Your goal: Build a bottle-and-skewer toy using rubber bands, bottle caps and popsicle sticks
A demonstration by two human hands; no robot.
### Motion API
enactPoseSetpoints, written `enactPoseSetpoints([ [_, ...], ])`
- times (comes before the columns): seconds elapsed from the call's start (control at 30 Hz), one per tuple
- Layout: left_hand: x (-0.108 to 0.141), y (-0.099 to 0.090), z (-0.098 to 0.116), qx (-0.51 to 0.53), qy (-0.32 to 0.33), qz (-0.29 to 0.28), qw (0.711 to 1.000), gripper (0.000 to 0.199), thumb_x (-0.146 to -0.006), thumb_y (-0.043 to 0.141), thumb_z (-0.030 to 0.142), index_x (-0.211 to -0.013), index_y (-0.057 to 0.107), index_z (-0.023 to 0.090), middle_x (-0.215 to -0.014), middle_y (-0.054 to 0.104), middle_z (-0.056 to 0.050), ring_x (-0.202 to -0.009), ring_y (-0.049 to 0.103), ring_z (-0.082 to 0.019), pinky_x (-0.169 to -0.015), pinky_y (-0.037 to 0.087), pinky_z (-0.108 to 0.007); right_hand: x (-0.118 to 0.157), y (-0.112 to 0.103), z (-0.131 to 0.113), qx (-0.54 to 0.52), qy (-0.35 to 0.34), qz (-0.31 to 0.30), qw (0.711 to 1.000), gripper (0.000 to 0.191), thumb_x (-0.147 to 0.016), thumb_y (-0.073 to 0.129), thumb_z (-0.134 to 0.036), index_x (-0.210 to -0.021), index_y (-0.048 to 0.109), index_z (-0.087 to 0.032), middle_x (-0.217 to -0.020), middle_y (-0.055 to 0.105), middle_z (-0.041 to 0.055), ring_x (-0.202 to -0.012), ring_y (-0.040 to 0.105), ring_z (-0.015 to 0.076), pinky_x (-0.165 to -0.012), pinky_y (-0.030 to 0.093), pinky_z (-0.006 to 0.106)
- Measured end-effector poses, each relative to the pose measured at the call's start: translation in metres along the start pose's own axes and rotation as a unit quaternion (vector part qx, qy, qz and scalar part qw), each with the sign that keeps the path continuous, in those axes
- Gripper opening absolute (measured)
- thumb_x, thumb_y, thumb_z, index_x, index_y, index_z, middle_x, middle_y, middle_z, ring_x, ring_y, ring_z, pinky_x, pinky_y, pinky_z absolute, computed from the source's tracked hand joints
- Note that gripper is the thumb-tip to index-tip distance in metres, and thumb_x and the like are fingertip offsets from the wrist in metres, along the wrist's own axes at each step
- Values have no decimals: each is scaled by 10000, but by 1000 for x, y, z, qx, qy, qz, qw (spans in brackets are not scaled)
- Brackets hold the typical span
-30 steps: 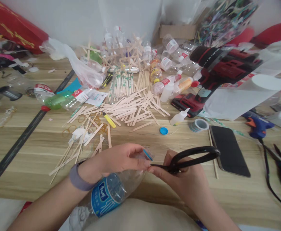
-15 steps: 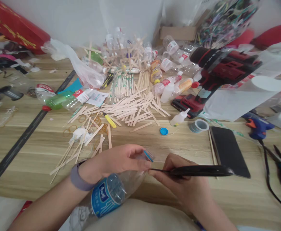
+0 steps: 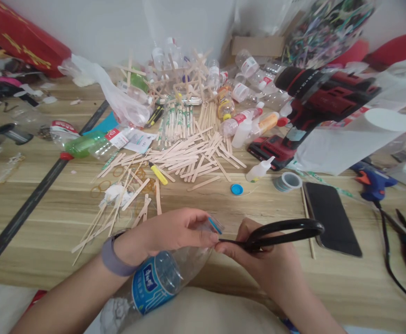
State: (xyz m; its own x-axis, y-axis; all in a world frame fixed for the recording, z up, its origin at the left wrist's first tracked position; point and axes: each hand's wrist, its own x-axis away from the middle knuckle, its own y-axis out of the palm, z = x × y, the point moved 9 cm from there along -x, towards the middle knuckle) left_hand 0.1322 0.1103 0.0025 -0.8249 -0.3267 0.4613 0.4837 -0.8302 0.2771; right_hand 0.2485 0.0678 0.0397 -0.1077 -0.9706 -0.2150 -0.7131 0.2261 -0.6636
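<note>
My left hand (image 3: 185, 229) is wrapped round the neck end of a clear plastic bottle (image 3: 157, 283) with a blue label. The bottle lies tilted across my lap, its neck toward the right and a blue ring at its mouth. Black-handled scissors (image 3: 286, 230) are in my right hand (image 3: 254, 250), gripped low near the blades, with the handle loops sticking out to the right. The scissors' tip meets the bottle beside my left thumb; whether it has pierced the plastic I cannot tell. A blue bottle cap (image 3: 236, 189) lies on the table beyond my hands.
Loose wooden sticks (image 3: 185, 157) and a yellow utility knife (image 3: 158, 173) lie ahead. A red-black cordless drill (image 3: 314, 102) stands at right, near a small glue bottle (image 3: 260, 169), a tape roll (image 3: 288, 182), a phone (image 3: 333, 218) and a blue glue gun (image 3: 373, 183).
The scissors have rolled in my right hand, so their handle loop now shows more open and sits a little higher and further left. My left hand and the bottle stay nearly still.
</note>
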Motion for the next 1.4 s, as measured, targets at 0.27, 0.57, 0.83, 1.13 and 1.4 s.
enactPoseSetpoints([
  [0.27, 0, 1, 1, -20, -25, -1, 999, 481, -669, 782, 597, -855, 629, 181, -827, 597, 8, -789, 512, -158, -746, 399, -283, 5, 2, 1, 3, -24, -10, 1000, 528, -821, 661, -588, -548, 411, -211, -478, 386, -69, -425, 343, 77, -385, 252, 215],
  [0.57, 1, 3, -1, -11, -41, -9, 999, 405, -677, 812, 495, -864, 651, 174, -798, 603, 26, -726, 520, -131, -704, 413, -263, 2, -7, -17, 47, -94, -1, 994, 497, -833, 657, -549, -538, 440, -212, -452, 434, -72, -385, 384, 65, -393, 282, 195],
  [0.83, 0, 4, 0, -23, -21, -21, 999, 447, -697, 778, 565, -899, 663, 182, -817, 609, 11, -787, 530, -155, -732, 419, -273, 0, -13, -35, 86, -160, 28, 983, 482, -905, 575, -489, -536, 430, -215, -437, 427, -72, -357, 388, 59, -383, 299, 191],
  [1.13, 0, 7, -2, 0, -19, -25, 1000, 459, -729, 745, 580, -898, 619, 173, -844, 584, 15, -782, 494, -135, -755, 384, -271, 5, -13, -26, 39, -146, 31, 988, 406, -853, 672, -368, -542, 461, -213, -472, 448, -58, -397, 403, 78, -411, 295, 223],
  [1.4, 7, -10, 14, -186, 11, 78, 979, 312, -858, 606, 480, -969, 625, 189, -842, 603, 0, -778, 532, -168, -702, 399, -288, 13, 14, 20, -293, 225, -23, 929, 238, -690, 804, -412, -698, 681, -209, -460, 433, -89, -380, 370, 72, -357, 300, 205],
])
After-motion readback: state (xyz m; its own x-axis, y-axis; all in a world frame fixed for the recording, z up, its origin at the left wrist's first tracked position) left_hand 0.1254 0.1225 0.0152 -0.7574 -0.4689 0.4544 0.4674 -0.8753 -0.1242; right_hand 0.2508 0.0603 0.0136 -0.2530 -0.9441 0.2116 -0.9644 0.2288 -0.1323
